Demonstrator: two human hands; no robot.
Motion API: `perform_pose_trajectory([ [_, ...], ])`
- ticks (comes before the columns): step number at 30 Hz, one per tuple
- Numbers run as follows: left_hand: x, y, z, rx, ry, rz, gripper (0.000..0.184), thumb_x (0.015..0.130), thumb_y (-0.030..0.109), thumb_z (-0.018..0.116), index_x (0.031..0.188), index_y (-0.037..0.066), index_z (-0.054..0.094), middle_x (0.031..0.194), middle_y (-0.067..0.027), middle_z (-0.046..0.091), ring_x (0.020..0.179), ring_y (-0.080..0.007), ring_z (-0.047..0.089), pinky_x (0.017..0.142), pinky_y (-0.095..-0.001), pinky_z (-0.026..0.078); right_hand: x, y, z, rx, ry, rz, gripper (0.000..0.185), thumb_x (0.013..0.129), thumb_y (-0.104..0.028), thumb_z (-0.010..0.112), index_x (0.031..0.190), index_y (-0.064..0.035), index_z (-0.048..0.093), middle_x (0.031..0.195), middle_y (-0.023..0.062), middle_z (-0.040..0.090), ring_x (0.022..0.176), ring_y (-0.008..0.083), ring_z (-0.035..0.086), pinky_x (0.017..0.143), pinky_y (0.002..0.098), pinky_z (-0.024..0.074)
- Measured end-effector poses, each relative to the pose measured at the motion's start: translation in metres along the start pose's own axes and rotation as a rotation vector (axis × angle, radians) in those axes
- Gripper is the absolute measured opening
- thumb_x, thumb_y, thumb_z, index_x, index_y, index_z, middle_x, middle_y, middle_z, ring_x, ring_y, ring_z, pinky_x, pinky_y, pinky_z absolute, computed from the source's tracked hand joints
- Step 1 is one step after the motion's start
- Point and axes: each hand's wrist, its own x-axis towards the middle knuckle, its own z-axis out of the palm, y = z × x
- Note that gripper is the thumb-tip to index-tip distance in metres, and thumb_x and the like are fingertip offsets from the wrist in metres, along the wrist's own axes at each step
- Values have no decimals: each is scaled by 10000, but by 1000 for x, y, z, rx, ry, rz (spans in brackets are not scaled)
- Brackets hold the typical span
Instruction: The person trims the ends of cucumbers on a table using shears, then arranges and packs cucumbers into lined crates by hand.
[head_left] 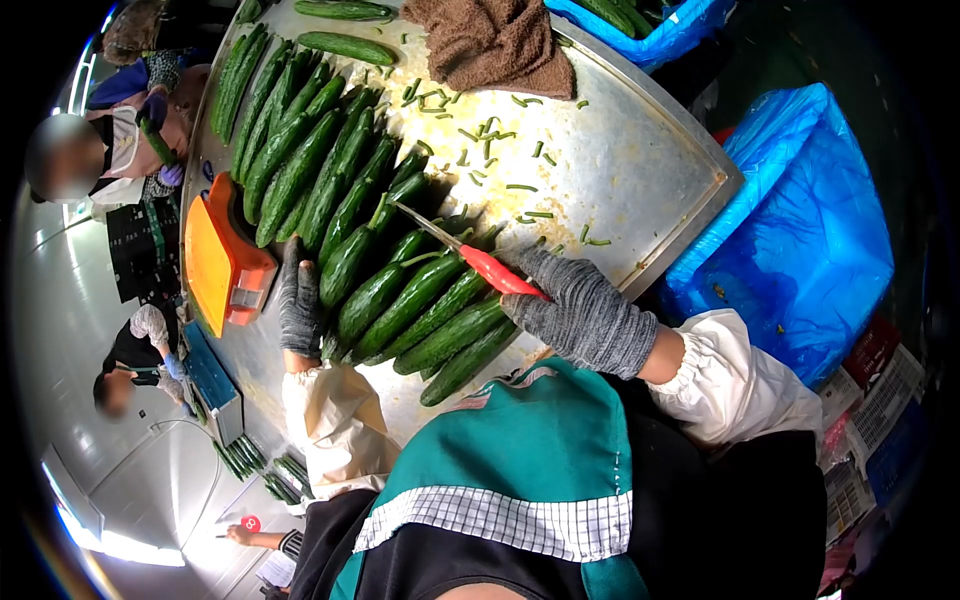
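Many dark green cucumbers (352, 262) lie side by side in a slanting row on the metal table. My left hand (299, 305), in a grey knit glove, rests against the near ends of the row with its fingers stretched out. In my right hand (580, 305), also gloved in grey, is a pair of red-handled snips (490, 268). Their narrow metal blades point up and left, over the stem ends of the cucumbers. One blade tip is close to a cucumber stem (379, 210). The fingers beneath the red handle are partly hidden.
Cut stem pieces (487, 135) are scattered on the metal table (625, 150). A brown towel (490, 45) lies at the far side. An orange scale (225, 262) stands left of the row. A blue-lined bin (790, 230) is at right. Co-workers (130, 150) are at left.
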Motion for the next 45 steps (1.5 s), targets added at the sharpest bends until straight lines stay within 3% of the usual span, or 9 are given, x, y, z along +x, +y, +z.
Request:
perform_pose_trajectory([
  [6, 3, 9, 5, -340, 90, -261, 460, 935, 254, 383, 1305, -17, 344, 1339, -173, 373, 1255, -259, 332, 1037, -313, 231, -11, -5, -18, -70, 69, -103, 428, 820, -268, 581, 1148, -20, 465, 893, 189, 581, 750, 297, 597, 682, 348, 471],
  [7, 4, 9, 6, -371, 103, -284, 469, 933, 267, 397, 1302, -18, 351, 1339, -169, 375, 1258, -256, 327, 1039, -312, 226, -15, -29, -32, 5, -79, 183, 436, 812, -277, 574, 1151, -31, 454, 930, 181, 567, 726, 309, 586, 648, 355, 461],
  [10, 5, 14, 5, -318, 87, -285, 483, 928, 289, 425, 1294, -21, 365, 1336, -166, 380, 1262, -257, 320, 1042, -312, 217, -32, -33, -38, -127, -40, -5, 439, 804, -277, 574, 1157, -43, 459, 889, 180, 569, 691, 328, 571, 627, 371, 454],
  [14, 8, 18, 3, -234, 63, -243, 468, 927, 265, 417, 1293, -21, 363, 1323, -194, 386, 1254, -287, 330, 1038, -316, 234, -47, -39, -44, -313, -133, -5, 504, 764, -309, 604, 1164, -33, 472, 873, 208, 608, 788, 361, 608, 676, 406, 499],
  [33, 8, 12, 13, -332, 94, -316, 468, 921, 247, 432, 1297, -20, 355, 1319, -201, 389, 1243, -295, 345, 1029, -313, 250, -31, -31, 6, -174, -81, -2, 488, 795, -269, 590, 1191, -25, 442, 909, 217, 590, 822, 367, 597, 718, 397, 477],
  [38, 2, -13, 18, 123, 128, 225, 463, 919, 254, 438, 1297, -3, 362, 1305, -209, 400, 1228, -318, 356, 1022, -323, 262, -32, -28, 18, -170, -25, -21, 465, 801, -249, 583, 1183, -22, 450, 904, 214, 592, 803, 361, 601, 705, 385, 476],
  [39, 3, -8, 18, 119, 130, 226, 463, 919, 254, 438, 1297, -3, 362, 1305, -209, 400, 1228, -318, 356, 1022, -323, 262, -33, -27, 19, -175, -27, 22, 454, 804, -245, 579, 1178, -20, 453, 903, 214, 588, 785, 360, 601, 695, 384, 474],
  [41, 9, 16, 11, -286, 98, -328, 456, 917, 247, 444, 1293, -1, 367, 1293, -209, 412, 1220, -321, 363, 1016, -329, 271, -33, -27, 20, -181, -27, 64, 444, 807, -241, 574, 1172, -19, 456, 903, 214, 585, 767, 359, 601, 684, 384, 471],
  [45, 9, 21, 10, -245, 107, -321, 454, 915, 246, 451, 1285, -5, 376, 1286, -209, 421, 1211, -322, 372, 1010, -331, 279, -39, -36, 0, -74, 23, 54, 441, 805, -236, 582, 1165, -15, 457, 749, 157, 589, 617, 265, 604, 583, 332, 469],
])
